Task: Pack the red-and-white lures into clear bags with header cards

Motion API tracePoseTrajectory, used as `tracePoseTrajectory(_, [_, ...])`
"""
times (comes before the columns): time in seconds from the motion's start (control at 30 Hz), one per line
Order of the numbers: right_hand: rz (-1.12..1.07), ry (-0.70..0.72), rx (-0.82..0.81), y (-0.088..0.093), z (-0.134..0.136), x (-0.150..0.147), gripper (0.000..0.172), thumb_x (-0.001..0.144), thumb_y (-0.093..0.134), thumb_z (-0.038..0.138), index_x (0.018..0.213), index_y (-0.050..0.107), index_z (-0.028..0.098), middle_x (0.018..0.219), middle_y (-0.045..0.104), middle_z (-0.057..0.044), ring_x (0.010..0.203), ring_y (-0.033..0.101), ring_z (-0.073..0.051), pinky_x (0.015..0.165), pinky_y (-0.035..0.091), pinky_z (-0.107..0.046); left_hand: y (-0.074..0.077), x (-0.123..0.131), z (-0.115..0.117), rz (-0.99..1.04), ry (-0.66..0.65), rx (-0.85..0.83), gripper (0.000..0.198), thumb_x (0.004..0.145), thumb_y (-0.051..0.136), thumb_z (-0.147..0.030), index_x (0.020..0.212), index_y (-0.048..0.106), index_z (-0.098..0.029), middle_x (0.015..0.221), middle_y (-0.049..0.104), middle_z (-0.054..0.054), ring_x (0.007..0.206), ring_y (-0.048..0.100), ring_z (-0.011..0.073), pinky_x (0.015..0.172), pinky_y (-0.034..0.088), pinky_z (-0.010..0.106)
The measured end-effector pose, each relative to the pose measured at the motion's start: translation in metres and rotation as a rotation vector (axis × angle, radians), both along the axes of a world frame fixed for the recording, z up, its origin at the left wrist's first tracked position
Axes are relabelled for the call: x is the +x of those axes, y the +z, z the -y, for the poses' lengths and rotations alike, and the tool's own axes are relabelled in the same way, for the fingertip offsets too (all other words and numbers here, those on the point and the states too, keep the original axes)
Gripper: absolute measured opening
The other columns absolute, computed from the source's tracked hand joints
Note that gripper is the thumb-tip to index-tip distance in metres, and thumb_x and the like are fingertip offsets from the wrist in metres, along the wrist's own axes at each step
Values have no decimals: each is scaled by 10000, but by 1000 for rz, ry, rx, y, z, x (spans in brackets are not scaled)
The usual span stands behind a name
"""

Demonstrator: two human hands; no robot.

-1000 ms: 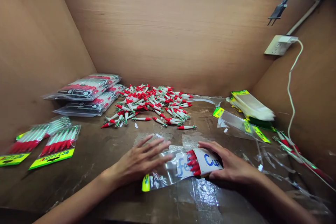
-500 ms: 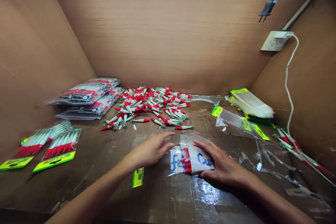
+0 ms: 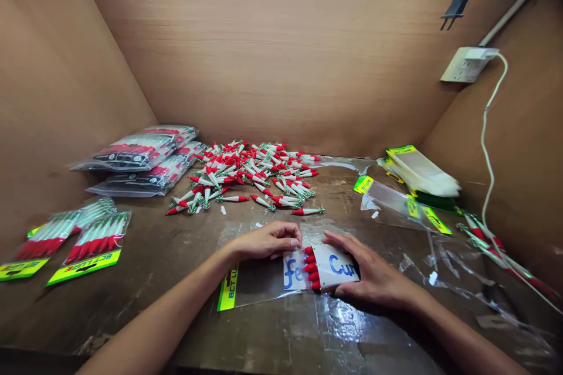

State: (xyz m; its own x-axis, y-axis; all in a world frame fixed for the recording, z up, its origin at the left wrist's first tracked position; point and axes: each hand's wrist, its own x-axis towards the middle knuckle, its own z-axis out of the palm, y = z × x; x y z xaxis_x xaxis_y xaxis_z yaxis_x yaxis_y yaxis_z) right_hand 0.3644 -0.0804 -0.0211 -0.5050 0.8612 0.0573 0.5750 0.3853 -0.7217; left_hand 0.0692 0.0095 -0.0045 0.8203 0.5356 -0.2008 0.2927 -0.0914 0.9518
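Note:
My left hand (image 3: 275, 240) has its fingertips pinched at the edge of a clear plastic bag (image 3: 264, 288) with a yellow-green header. Curled round the right part of a white card sleeve (image 3: 336, 268) with blue handwriting is my right hand (image 3: 372, 272). Several red lure tips (image 3: 311, 268) poke out of the sleeve's left side, side by side. Beyond them lies a white piece (image 3: 292, 270) with blue letters, next to the bag's open end. The lure bodies are hidden in the sleeve.
Behind the hands is a heap of red-and-white lures (image 3: 246, 170). Filled packs (image 3: 97, 240) and stacked bags (image 3: 136, 155) lie at left. Flat empty bags (image 3: 422, 173), plastic scraps and loose lures (image 3: 488, 237) are at right. A white cable (image 3: 486, 158) hangs down the right side.
My left hand's fingers have closed from spread to a pinch, and the clear bag now stretches toward the sleeve. My right hand has hardly moved. The view has shifted slightly.

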Motion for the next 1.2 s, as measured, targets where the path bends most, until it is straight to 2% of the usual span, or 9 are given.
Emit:
tracePoseTrajectory(0.27, [33, 23, 62, 1, -2, -10, 937, 734, 813, 402, 1543, 356, 278, 1455, 508, -125, 1298, 508, -345, 1093, 416, -483, -5, 11, 5, 48, 63, 75, 402, 938, 558, -581, 983, 574, -181, 715, 530, -37, 553, 447, 98, 522, 355, 206])
tracePoseTrajectory(0.4, [88, 37, 118, 1, 4, -17, 972, 775, 784, 385, 1582, 249, 298, 1495, 470, -118, 1333, 479, -334, 1114, 399, -473, -4, 20, 15, 65, 96, 181, 312, 924, 623, -479, 940, 629, -168, 852, 623, 4, 770, 544, 154, 690, 423, 239])
tracePoseTrajectory(0.6, [128, 77, 219, 1, 7, -24, 1024, 830, 745, 406, 1611, 91, 297, 1594, 340, -124, 1421, 394, -325, 1158, 356, -492, -11, 28, 15, 61, 161, 240, 273, 941, 576, -418, 923, 642, -153, 797, 615, -1, 714, 548, 145, 629, 413, 224])
tracePoseTrajectory(0.7, [174, 102, 279, 1, 8, -29, 861, 860, 718, 423, 1580, 251, 350, 1635, 265, -94, 1439, 371, -337, 1147, 371, -511, -16, 31, 15, 29, 210, 270, 252, 912, 603, -378, 958, 680, -142, 709, 592, -14, 629, 523, 133, 554, 369, 215])
tracePoseTrajectory(0.77, [201, 127, 304, -1, 9, -29, 694, 890, 686, 444, 1519, 403, 366, 1647, 242, -77, 1438, 374, -340, 1137, 385, -514, -15, 28, 13, 12, 260, 294, 309, 912, 600, -372, 1111, 676, -149, 658, 560, -33, 579, 506, 130, 522, 346, 217])
tracePoseTrajectory(0.83, [209, 122, 315, -5, 10, -28, 590, 909, 661, 470, 1462, 499, 344, 1636, 269, -92, 1432, 386, -341, 1130, 395, -517, -8, 19, 9, 2, 334, 336, 399, 933, 574, -387, 1260, 623, -163, 665, 555, -36, 585, 508, 137, 530, 351, 225])
tracePoseTrajectory(0.93, [198, 87, 316, -12, 11, -25, 558, 912, 653, 492, 1423, 552, 293, 1606, 326, -129, 1421, 402, -342, 1122, 408, -516, 9, -1, 2, -12, 415, 412, 414, 946, 569, -410, 1289, 621, -185, 794, 629, 4, 693, 558, 161, 610, 407, 250])
tracePoseTrajectory(1.07, [160, 67, 328, -16, 12, -24, 558, 896, 671, 502, 1388, 576, 257, 1579, 367, -151, 1412, 414, -343, 1120, 412, -515, 23, -17, 7, -82, 195, 494, 561, 867, 694, -491, 1365, 593, -253, 1224, 672, 86, 1058, 633, 253, 886, 490, 348])
tracePoseTrajectory(1.2, [128, 54, 340, -17, 9, -24, 569, 876, 699, 504, 1376, 579, 261, 1550, 407, -155, 1388, 444, -341, 1108, 422, -512, 9, -8, 27, -170, -39, 672, 962, 739, 781, -610, 1538, 373, -263, 1489, 501, 141, 1347, 478, 353, 1096, 386, 469])
